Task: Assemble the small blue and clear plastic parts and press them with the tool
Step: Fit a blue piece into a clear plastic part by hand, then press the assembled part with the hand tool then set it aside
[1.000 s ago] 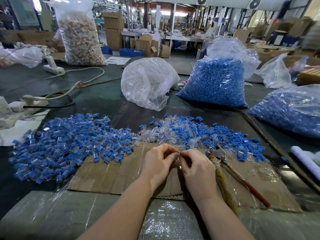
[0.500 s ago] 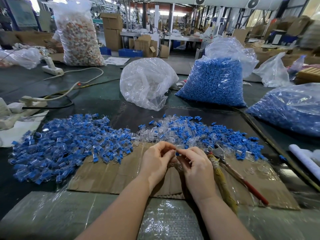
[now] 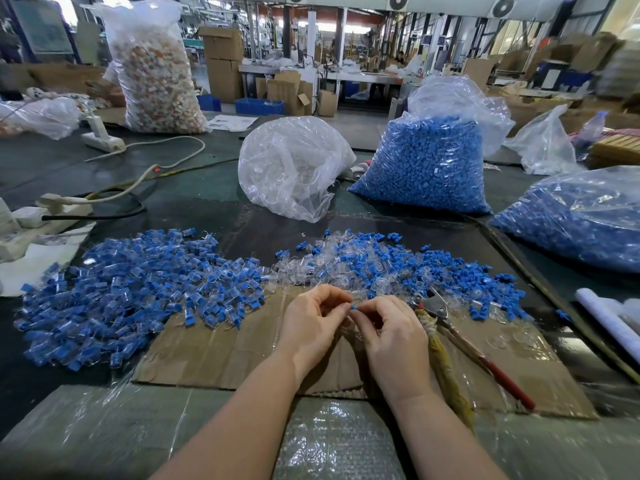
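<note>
Both hands have drawn slightly apart since the earlier frame, exposing a small blue plug [image 3: 354, 307] between the fingertips.

Right hand [image 3: 391, 337] pinches the ridged blue plug; left hand [image 3: 313, 323] has curled fingers pinching a clear part, barely discernible. Both hover over flat brown cardboard [image 3: 221, 355] on the desk [image 3: 194, 188]. Pliers [image 3: 450, 344], with one red and one cloth-wrapped handle, lie just right of the hands. One heap of assembled pieces [image 3: 131, 289] lies left; one heap of loose parts [image 3: 388, 265] lies ahead. Two crinkled bags of blue plugs [image 3: 426, 161] stand behind.

L hand [image 3: 313, 322] & R hand [image 3: 393, 329] fingertips meet, both pinching, forearms converging.
</note>
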Demonstrator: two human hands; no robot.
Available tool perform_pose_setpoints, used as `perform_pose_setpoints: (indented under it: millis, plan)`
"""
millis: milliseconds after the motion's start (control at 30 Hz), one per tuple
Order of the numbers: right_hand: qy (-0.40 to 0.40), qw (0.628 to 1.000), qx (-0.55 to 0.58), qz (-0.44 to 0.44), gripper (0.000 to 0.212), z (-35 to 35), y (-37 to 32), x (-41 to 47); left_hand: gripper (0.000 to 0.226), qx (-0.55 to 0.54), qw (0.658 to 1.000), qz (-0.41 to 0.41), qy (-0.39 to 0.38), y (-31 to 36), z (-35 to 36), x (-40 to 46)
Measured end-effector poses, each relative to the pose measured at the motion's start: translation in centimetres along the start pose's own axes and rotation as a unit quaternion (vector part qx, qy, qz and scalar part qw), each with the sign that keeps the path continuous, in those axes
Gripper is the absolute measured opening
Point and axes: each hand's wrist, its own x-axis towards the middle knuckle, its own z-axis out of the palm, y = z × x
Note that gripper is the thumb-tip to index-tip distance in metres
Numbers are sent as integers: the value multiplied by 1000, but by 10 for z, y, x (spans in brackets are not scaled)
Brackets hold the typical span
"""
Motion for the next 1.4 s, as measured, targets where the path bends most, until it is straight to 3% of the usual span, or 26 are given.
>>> perform_pose_setpoints:
  millis: [367,567,1100,1233,1300,1400]
  plan:
    - [-3,1000,3,-8,6,0,1,-1,10,-47,999,-11,7,1,-2,-1]
    - [-22,999,23,-37,29,-3,-1,-1,14,-69,998,-12,-3,3,-2,-3]
    - [-20,999,22,-27,21,-6,-2,1,9,-58,998,-6,-5,1,-3,-2]
    - [-6,999,-45,30,34,-22,-4,8,8,-119,992,-45,-1,1,-2,0]
    - [-51,985,-126,104,44,-33,-1,12,8,-160,985,-69,7,1,-2,1]
    - [-158,912,-309,219,57,-54,8,12,11,-223,970,-98,22,-1,-1,3]
